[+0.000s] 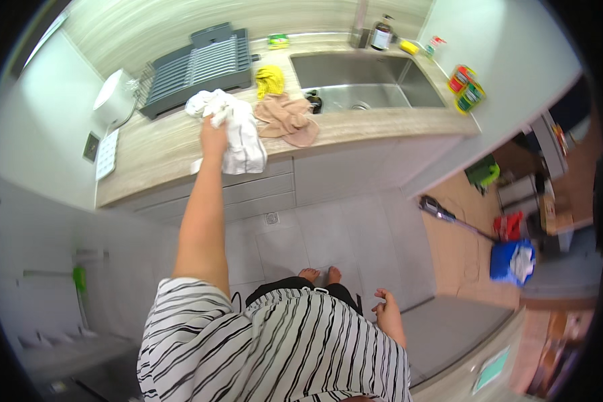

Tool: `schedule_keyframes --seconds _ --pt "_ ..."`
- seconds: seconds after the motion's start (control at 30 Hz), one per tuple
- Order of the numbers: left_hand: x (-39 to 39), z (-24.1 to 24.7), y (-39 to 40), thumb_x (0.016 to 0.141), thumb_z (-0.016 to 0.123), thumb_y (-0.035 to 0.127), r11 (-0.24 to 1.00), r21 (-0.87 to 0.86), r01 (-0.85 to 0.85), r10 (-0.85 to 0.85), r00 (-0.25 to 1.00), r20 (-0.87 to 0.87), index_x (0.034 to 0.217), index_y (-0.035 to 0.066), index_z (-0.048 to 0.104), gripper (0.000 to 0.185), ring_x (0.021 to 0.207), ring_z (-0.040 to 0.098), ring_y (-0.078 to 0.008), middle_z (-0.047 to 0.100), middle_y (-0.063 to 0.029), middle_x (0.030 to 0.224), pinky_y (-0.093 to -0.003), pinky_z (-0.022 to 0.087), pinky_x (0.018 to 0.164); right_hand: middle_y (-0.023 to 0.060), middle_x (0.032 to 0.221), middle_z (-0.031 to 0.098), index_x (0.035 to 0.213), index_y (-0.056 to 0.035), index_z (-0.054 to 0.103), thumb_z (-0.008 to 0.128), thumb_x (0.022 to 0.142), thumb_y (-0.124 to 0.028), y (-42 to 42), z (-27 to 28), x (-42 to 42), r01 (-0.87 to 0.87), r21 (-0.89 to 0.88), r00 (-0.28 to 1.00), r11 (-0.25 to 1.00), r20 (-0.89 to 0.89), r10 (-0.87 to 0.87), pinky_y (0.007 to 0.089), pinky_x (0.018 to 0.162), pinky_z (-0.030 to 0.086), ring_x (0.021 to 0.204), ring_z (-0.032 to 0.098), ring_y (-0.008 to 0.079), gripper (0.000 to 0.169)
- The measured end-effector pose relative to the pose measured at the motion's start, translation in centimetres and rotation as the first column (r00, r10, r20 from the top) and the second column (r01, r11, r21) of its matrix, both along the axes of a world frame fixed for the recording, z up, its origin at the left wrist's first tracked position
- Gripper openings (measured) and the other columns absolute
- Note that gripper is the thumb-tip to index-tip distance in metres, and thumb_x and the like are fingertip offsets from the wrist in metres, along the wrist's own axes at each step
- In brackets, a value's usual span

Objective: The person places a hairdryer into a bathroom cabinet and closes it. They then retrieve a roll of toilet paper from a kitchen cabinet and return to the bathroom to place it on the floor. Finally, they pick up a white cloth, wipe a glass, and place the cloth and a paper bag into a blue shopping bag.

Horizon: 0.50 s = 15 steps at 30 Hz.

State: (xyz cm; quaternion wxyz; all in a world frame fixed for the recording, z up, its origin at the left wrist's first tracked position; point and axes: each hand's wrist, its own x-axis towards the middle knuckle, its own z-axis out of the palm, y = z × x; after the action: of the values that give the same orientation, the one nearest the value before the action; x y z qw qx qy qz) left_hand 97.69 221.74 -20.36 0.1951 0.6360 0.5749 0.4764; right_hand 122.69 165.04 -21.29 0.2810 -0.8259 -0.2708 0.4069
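My left hand [214, 134] is on a crumpled white cloth with thin dark stripes [245, 140], its fingers partly hidden in the folds. Part of this cloth hangs over the counter's front edge. A beige cloth [287, 119] lies just right of it, and a yellow cloth [270, 81] lies behind. Beside my body, over the floor, my right hand [384, 304] hangs with its fingers apart and holds nothing. A grey dish rack [196, 70] stands behind the white cloth.
The steel sink [367, 83] has a dark object at its left edge. Behind it stand a pump bottle [381, 34] and a yellow sponge [409, 47]. A white egg-tray-like holder [107, 155] lies at the counter's left end. A stick vacuum cleaner [452, 216] lies on the floor at right.
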Motion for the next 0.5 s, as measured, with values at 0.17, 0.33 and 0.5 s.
schedule_keyframes --seconds 0.17,0.33,0.5 --pt "2.6 8.8 -20.8 0.08 0.071 0.019 0.608 -0.26 0.751 -0.554 0.635 0.539 0.112 0.002 0.056 0.039 0.088 0.056 -0.0105 0.061 -0.003 0.1 -0.0259 0.047 0.077 0.0127 0.117 0.055 0.125 -0.0041 0.044 0.049 0.094 -0.022 7.6 0.8 6.9 0.2 0.214 0.785 0.956 -0.618 -0.026 0.038 0.077 0.05 0.093 0.057 0.0216 0.036" --pt "4.0 7.7 -32.4 0.08 0.071 0.018 0.221 -0.402 0.889 -0.478 0.458 0.749 0.124 0.003 0.049 0.051 0.112 0.045 -0.0139 0.052 -0.0061 0.119 -0.0282 0.037 0.095 0.0105 0.12 0.055 0.127 -0.0044 0.044 0.057 0.09 -0.027 17.7 4.0 4.4 0.165 0.232 0.146 0.959 -0.967 0.209 0.0358 0.086 0.049 0.113 0.051 0.0203 0.046" --pt "-0.1 8.3 -34.3 0.075 0.075 0.02 0.303 -0.031 0.952 -0.385 0.152 0.91 0.127 0.003 0.043 0.064 0.116 0.045 -0.0177 0.05 -0.0104 0.123 -0.0282 0.036 0.096 0.0089 0.111 0.06 0.118 -0.0023 0.052 0.06 0.086 -0.015 20.7 6.1 4.8 -0.215 0.491 0.461 0.844 -0.711 0.531 0.0331 0.086 0.049 0.101 0.058 0.0192 0.035"
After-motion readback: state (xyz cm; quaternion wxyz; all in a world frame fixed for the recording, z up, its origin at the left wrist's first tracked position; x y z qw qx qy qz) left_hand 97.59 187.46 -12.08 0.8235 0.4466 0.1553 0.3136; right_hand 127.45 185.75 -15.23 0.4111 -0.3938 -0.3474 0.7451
